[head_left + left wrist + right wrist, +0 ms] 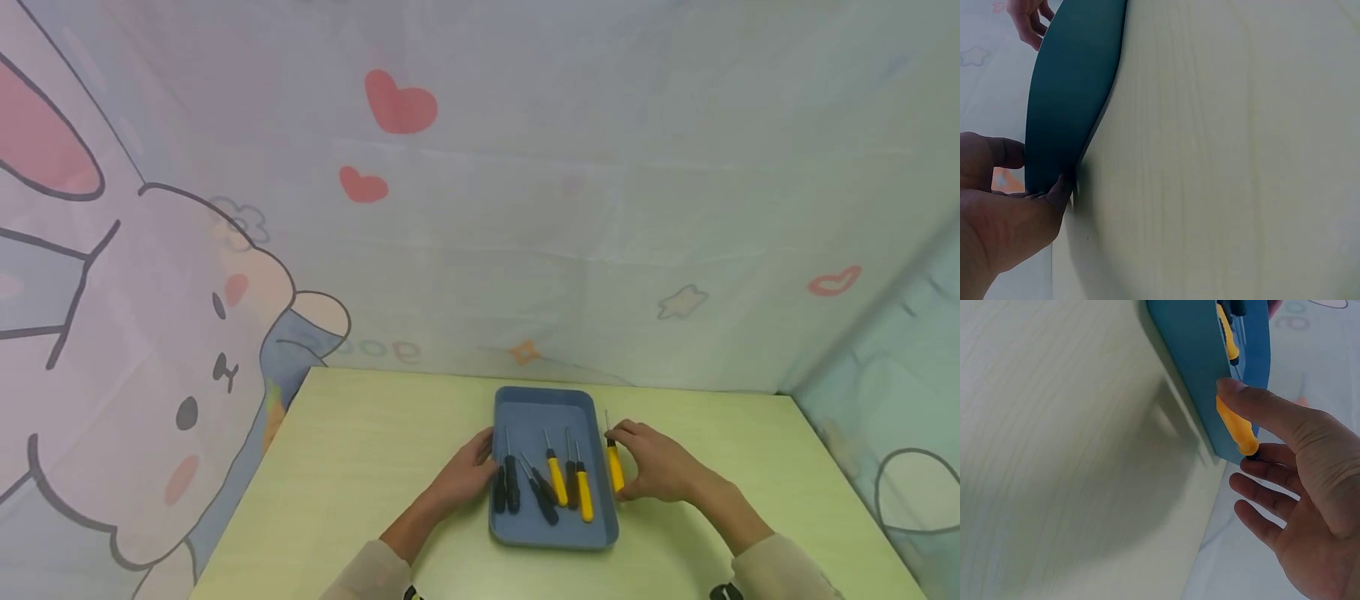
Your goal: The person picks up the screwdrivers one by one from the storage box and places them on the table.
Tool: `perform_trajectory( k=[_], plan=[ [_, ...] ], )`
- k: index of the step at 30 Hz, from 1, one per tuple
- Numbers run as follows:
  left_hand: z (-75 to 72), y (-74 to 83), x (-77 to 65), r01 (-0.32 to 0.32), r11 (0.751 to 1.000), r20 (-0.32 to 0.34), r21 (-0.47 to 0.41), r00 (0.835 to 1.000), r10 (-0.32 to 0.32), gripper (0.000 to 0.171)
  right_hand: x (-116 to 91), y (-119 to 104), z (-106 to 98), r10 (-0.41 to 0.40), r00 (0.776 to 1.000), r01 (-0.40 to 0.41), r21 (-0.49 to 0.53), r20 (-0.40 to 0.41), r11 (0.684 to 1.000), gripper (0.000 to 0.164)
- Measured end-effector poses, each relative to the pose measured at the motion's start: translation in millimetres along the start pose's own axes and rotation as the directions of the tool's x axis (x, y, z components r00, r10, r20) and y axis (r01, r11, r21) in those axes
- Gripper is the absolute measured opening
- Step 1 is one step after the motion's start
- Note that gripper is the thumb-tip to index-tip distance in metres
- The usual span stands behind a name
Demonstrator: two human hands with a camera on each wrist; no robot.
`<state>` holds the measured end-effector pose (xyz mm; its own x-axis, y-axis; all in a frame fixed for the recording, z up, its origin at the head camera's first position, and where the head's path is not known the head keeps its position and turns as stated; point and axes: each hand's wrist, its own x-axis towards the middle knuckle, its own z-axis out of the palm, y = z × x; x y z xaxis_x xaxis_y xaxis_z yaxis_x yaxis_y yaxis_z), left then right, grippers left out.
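A blue-grey tray (551,533) lies on the table with several screwdrivers in it, some black-handled, others yellow-handled. At its left wall, my left hand (470,468) grips the side; the left wrist view shows the fingers (1060,190) low against the wall and a digit at the rim. Just outside the right wall, my right hand (656,462) pinches a yellow-handled screwdriver (615,467), its shaft toward the table's far edge. In the right wrist view, the thumb (1254,403) lies on the yellow handle (1238,428), and the other fingers are spread apart.
The pale wood-grain table (360,467) extends to both sides of the tray. Behind it hangs a light cloth backdrop (525,275) with hearts and a large cartoon rabbit. Another cloth panel (900,400) borders the right side.
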<state>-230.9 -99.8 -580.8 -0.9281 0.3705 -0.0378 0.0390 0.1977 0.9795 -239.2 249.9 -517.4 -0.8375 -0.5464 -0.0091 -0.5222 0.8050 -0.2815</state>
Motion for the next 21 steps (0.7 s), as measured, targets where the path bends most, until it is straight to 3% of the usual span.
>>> perform_trajectory(
  k=[21],
  plan=[
    [1.2, 0.9, -0.7, 0.004, 1.000, -0.010, 0.011, 1.000, -0.004, 0.065, -2.7, 16.7, 24.0, 0.030, 0.998, -0.035, 0.078, 0.062, 0.996, 0.088]
  ],
)
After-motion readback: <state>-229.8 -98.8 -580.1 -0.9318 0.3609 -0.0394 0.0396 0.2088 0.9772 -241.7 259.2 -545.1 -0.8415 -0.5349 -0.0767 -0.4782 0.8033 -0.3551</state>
